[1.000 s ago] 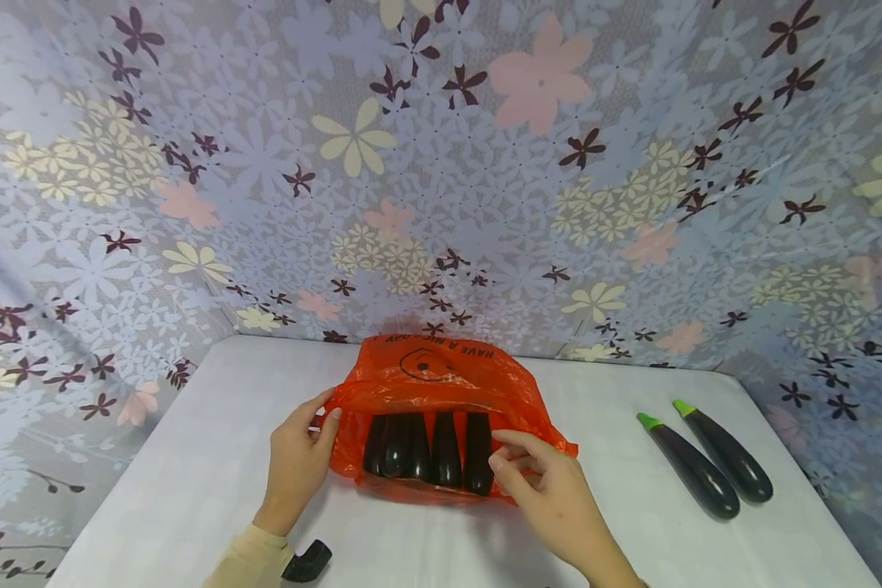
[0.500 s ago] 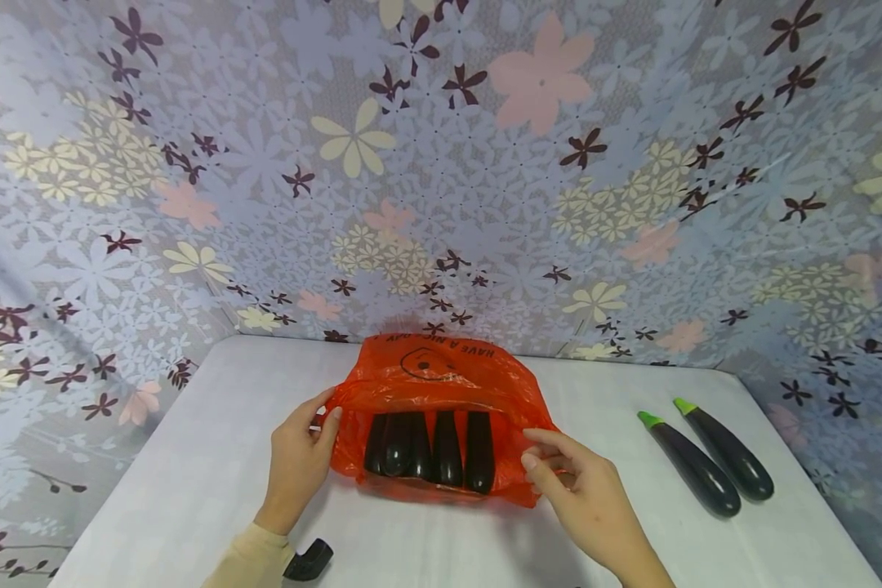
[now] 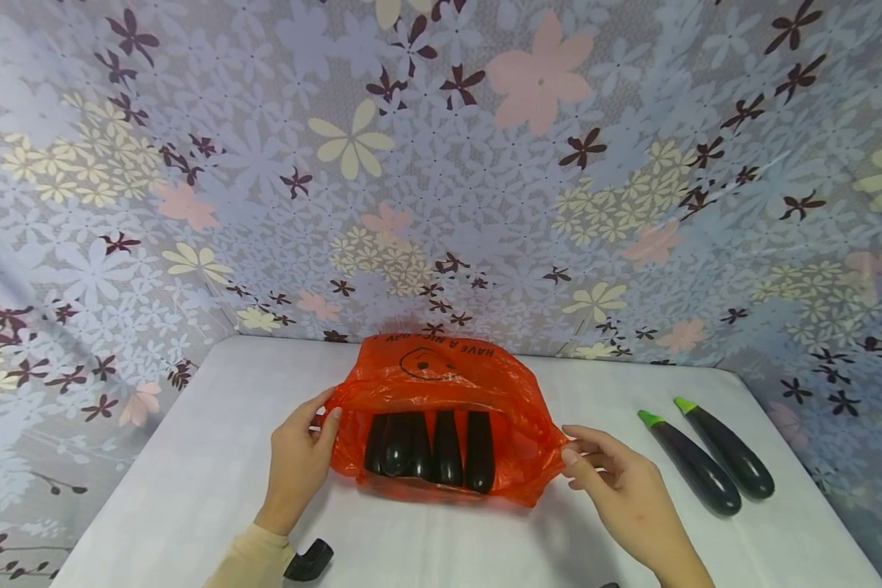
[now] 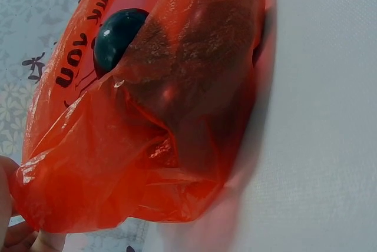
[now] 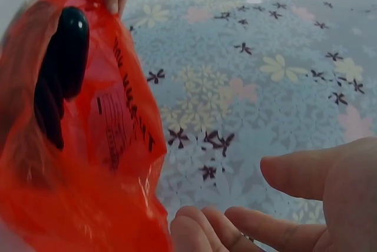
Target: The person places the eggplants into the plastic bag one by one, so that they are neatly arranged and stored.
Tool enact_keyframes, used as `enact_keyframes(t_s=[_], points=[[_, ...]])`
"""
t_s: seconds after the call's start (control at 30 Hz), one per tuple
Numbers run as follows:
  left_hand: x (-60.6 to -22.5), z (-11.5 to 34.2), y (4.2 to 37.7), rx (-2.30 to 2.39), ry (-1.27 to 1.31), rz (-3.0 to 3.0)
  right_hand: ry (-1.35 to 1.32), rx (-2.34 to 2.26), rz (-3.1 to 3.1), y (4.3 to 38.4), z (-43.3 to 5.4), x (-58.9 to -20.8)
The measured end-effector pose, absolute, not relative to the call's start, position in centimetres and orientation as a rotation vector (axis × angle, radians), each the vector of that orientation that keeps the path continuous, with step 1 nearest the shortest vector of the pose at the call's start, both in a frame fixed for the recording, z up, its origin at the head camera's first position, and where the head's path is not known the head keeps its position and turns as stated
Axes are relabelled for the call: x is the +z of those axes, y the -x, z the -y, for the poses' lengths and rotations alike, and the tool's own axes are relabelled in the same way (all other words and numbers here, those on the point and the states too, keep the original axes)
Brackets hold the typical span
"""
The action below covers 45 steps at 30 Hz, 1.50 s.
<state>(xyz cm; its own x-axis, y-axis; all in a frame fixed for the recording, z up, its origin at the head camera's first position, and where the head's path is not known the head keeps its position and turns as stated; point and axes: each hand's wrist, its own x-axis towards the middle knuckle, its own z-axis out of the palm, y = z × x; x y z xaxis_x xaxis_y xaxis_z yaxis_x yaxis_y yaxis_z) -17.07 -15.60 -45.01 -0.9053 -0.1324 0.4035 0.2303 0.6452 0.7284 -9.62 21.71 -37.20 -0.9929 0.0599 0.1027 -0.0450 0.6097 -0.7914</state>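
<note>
A red plastic bag (image 3: pixel 448 392) lies on the white table, its mouth facing the near side. Several dark eggplants (image 3: pixel 447 449) sit side by side inside it. My left hand (image 3: pixel 301 453) pinches the bag's left edge between thumb and fingers. At the opposite corner is my right hand (image 3: pixel 625 494), its fingertips right at the plastic. In the right wrist view, the thumb (image 5: pixel 294 172) and fingers of that hand stand apart, with a gap between them. Farther right, two more eggplants (image 3: pixel 691 465) (image 3: pixel 728 449) with green caps lie on the table.
The white tabletop (image 3: pixel 191 490) carries the bag and the eggplants. Behind and at both sides rises a flower-patterned wall covering (image 3: pixel 441 180). A black curved object (image 3: pixel 309 561) shows beside the left wrist, at the near edge of the view.
My right hand has moved right, from beside the eggplants in the bag's mouth to the bag's right corner. My left hand keeps its pinch in the same place.
</note>
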Motion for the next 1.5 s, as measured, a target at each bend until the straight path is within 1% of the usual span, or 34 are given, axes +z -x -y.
enact_keyframes(t_s=[0.13,0.3,0.8,1.2,1.5], points=[[-45.2,15.6,17.1,-1.153,0.088,2.425,0.025,1.285,2.711,9.7,-22.7,-37.4],[-45.3,15.6,17.1,-1.157,0.077,2.428,0.111,1.220,2.765,9.8,-23.9,-37.6],[-45.2,15.8,17.2,-1.173,0.077,2.438,0.244,1.175,2.707,10.5,-27.1,-38.8],[-45.3,15.8,17.1,-1.154,0.086,2.433,0.207,1.176,2.627,10.9,-30.0,-40.3],[-45.4,15.6,17.0,-1.166,0.095,2.436,0.361,1.134,2.670,10.9,-32.3,-40.9]])
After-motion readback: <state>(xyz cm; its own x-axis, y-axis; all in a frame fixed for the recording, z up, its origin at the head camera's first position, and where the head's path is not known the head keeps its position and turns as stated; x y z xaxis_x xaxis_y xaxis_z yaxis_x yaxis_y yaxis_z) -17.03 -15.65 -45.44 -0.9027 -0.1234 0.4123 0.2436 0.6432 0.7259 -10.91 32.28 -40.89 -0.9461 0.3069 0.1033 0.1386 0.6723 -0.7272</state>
